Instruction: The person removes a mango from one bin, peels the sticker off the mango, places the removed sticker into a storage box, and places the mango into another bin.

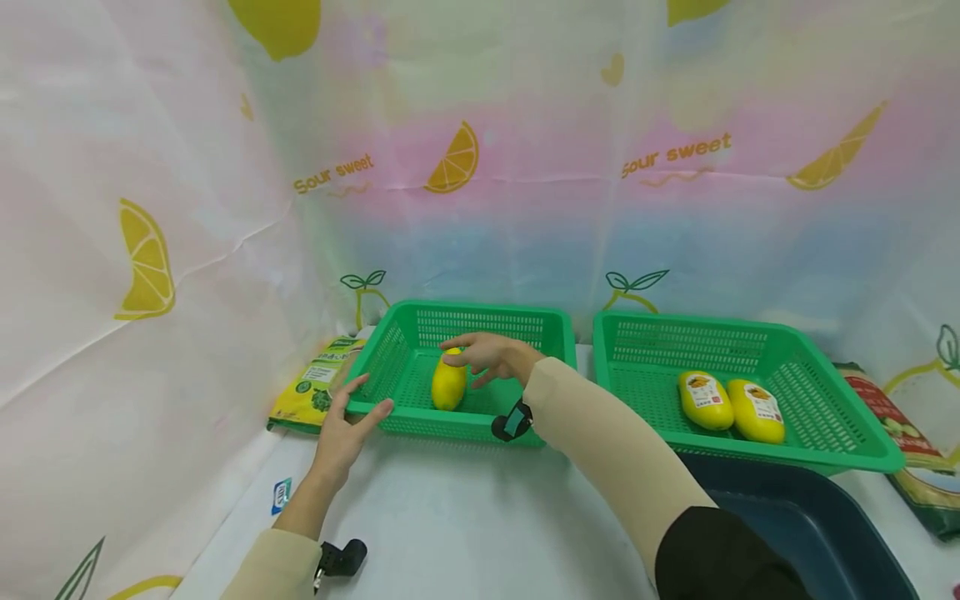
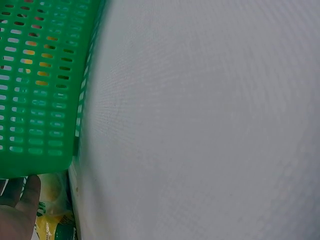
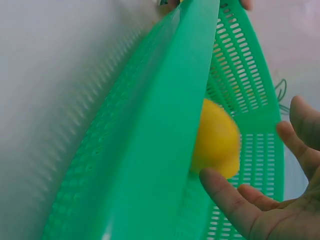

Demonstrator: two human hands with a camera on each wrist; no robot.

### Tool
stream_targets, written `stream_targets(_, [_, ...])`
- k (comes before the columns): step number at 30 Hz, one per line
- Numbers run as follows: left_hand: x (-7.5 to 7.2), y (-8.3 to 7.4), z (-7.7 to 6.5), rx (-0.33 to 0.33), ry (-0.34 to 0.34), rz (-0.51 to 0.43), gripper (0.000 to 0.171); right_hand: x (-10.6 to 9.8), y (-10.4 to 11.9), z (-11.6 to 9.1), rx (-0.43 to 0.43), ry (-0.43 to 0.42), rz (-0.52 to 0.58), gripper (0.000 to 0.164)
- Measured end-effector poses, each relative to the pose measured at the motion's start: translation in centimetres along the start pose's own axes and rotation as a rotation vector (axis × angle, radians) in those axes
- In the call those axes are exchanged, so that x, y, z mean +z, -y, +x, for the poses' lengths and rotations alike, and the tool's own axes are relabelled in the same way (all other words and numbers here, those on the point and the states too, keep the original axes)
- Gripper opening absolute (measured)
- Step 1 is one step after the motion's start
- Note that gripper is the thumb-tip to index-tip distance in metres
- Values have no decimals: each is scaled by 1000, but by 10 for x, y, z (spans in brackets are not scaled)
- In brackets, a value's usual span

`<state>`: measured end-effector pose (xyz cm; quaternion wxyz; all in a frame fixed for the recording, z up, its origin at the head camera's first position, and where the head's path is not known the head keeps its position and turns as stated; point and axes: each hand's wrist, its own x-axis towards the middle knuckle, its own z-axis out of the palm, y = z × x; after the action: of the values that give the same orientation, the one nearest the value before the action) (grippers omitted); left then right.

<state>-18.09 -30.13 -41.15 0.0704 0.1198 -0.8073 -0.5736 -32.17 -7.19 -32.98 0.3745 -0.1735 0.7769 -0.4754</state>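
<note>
A yellow mango (image 1: 448,382) lies in the left green basket (image 1: 450,421). Above and beside it is my right hand (image 1: 491,354), fingers spread and thumb apart. In the right wrist view a fingertip overlaps the lower edge of the mango (image 3: 217,140), and the palm faces it with no grip around it. My left hand (image 1: 348,429) is at the basket's front left corner, thumb and forefinger spread along the rim. The left wrist view shows its fingers (image 2: 30,194) right at the rim of the basket (image 2: 40,162).
A second green basket (image 1: 637,417) on the right holds two labelled mangoes (image 1: 705,400). In front of it is a dark blue tub (image 1: 795,517). A yellow bag (image 1: 315,387) lies left of the first basket, a red and green bag (image 1: 900,425) at far right.
</note>
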Motion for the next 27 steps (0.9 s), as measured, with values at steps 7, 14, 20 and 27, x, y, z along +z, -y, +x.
stream_targets(7, [0,-1,1,-4,-3,19,78,-1,0,-4,9,-20,-13,50])
stream_targets(14, [1,1,0,-9,9,18,82,-5,-4,-12,16,-44,3,48])
stream_targets(20, [1,2,-2,-12,8,5,85,-16,-6,-26,-8,-69,-12,49])
stream_targets(27, [2,0,-1,-12,-7,-4,88,-37,-2,-57,-64,-109,10,45])
